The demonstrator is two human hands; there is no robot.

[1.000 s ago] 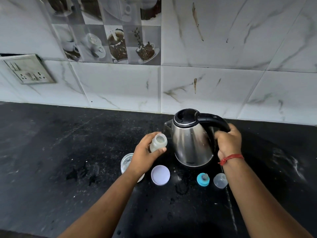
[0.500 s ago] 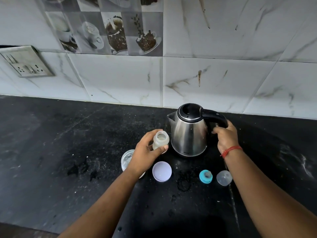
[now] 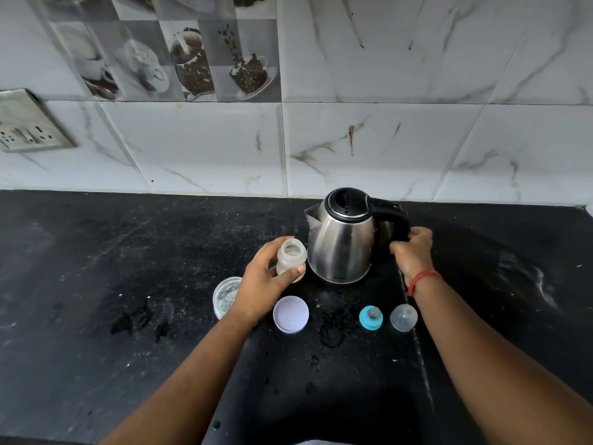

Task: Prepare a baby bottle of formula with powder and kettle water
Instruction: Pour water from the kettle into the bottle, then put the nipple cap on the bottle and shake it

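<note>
- A wall socket plate [image 3: 30,126] sits at the far left, on marble-look tiles above the dark surface [image 3: 96,268].
- A clear round container [image 3: 224,295] stands on the surface, partly hidden behind the left wrist.
- The left hand [image 3: 264,284] is wrapped around the open baby bottle [image 3: 291,259], thumb across its front and fingers behind it; the bottle is upright with its mouth uncovered and pale contents showing inside, just left of the kettle.
- A pale round lid [image 3: 290,314] lies flat on the surface near the left wrist.
- The steel kettle [image 3: 341,242] stands upright on the surface, black lid closed, spout pointing left toward the bottle.
- A teal ring with a teat [image 3: 371,317] rests on the surface in front of the kettle.
- A clear dome cap [image 3: 403,317] lies just right of the ring.
- The right hand [image 3: 412,255] is curled round the lower part of the kettle's black handle [image 3: 396,220]; a red thread [image 3: 422,279] circles its wrist.
</note>
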